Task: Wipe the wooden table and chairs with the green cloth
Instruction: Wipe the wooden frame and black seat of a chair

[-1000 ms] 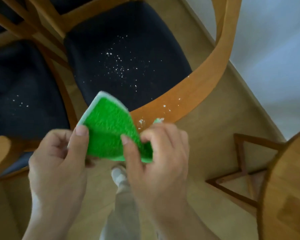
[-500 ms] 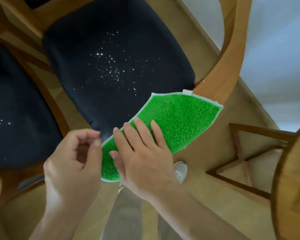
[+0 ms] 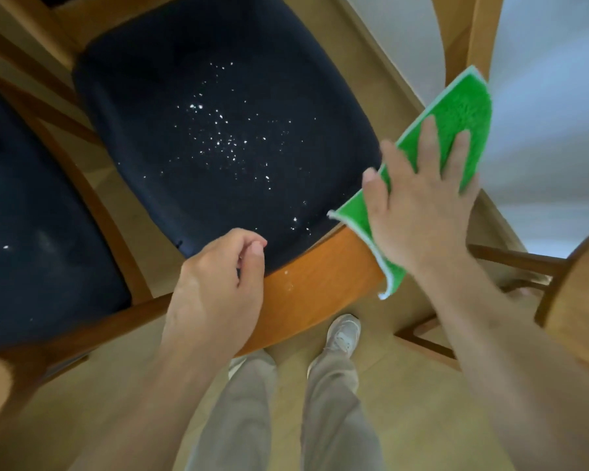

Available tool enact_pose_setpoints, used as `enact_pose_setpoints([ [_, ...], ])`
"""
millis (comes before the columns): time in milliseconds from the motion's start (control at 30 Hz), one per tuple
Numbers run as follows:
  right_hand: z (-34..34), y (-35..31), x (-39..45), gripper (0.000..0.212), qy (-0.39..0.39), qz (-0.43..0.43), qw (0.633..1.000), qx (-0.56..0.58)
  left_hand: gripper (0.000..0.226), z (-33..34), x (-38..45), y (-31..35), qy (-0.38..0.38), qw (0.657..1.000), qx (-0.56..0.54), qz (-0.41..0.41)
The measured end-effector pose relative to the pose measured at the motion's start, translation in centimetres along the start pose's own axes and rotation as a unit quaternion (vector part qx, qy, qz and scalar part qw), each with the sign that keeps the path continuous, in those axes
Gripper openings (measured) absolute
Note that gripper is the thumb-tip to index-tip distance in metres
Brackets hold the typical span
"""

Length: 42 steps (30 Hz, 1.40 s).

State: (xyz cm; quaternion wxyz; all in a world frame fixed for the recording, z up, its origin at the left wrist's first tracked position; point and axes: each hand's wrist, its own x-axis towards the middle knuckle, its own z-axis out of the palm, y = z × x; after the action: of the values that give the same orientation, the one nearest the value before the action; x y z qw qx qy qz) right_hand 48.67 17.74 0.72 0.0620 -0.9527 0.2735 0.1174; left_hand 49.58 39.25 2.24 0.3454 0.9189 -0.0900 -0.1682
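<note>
Right hand (image 3: 422, 205) flat, pressing green cloth (image 3: 456, 107) on chair rail (image 3: 320, 287) at 3 o'clock; left hand (image 3: 215, 290) loosely curled, empty. Seat (image 3: 218, 130) crumbs remain; early.

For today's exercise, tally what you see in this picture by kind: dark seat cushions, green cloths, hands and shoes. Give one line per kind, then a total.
Dark seat cushions: 2
Green cloths: 1
Hands: 2
Shoes: 2
Total: 7

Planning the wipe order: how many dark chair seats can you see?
2: one seat centre frame, speckled white, beside the green cloth; another seat at the left edge, partly cropped. More may sit outside view.
</note>
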Motion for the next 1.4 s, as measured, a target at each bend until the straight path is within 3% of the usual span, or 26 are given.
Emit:
enact_pose_setpoints([
  [200,2.6,-7.6,-11.3,0.059,-0.004,-0.140,0.990,0.021,0.030,0.1,0.6,-0.6,0.067,0.992,-0.086,-0.070],
  [333,2.4,-8.1,-11.8,0.048,-0.044,-0.220,0.974,0.041,0.034,0.2,0.0,-0.7,0.104,0.988,-0.106,-0.049],
  [400,1.7,-5.4,-9.1,0.040,-0.016,-0.208,0.976,0.056,0.039,0.2,0.0,-0.8,0.105,0.989,-0.100,-0.026],
  [600,-1.3,3.0,4.3,0.039,-0.001,-0.037,0.999,0.016,0.035,0.6,-0.2,-0.1,0.102,0.994,-0.043,0.013],
  [733,-1.6,2.7,5.4,0.045,0.003,0.007,1.000,0.013,0.040,1.2,-0.1,0.4,0.078,0.995,0.054,-0.006],
  [900,0.4,-2.7,-3.6,0.043,0.003,-0.034,0.999,-0.002,0.039,1.2,-0.1,0.7,0.095,0.992,0.078,-0.006],
  [1067,1.7,-8.2,-10.1,0.029,-0.028,-0.146,0.988,0.037,0.039,0.9,0.0,0.4,0.121,0.993,-0.016,-0.009],
  [1200,0.6,-5.6,-5.5,0.036,0.022,-0.211,0.977,0.035,0.036,0.8,0.3,0.5,0.114,0.993,-0.011,0.020],
  [1400,-1.8,-2.2,4.5,0.038,-0.009,-0.103,0.993,-0.064,0.035,1.0,0.3,0.9,0.122,0.992,0.019,0.007],
])
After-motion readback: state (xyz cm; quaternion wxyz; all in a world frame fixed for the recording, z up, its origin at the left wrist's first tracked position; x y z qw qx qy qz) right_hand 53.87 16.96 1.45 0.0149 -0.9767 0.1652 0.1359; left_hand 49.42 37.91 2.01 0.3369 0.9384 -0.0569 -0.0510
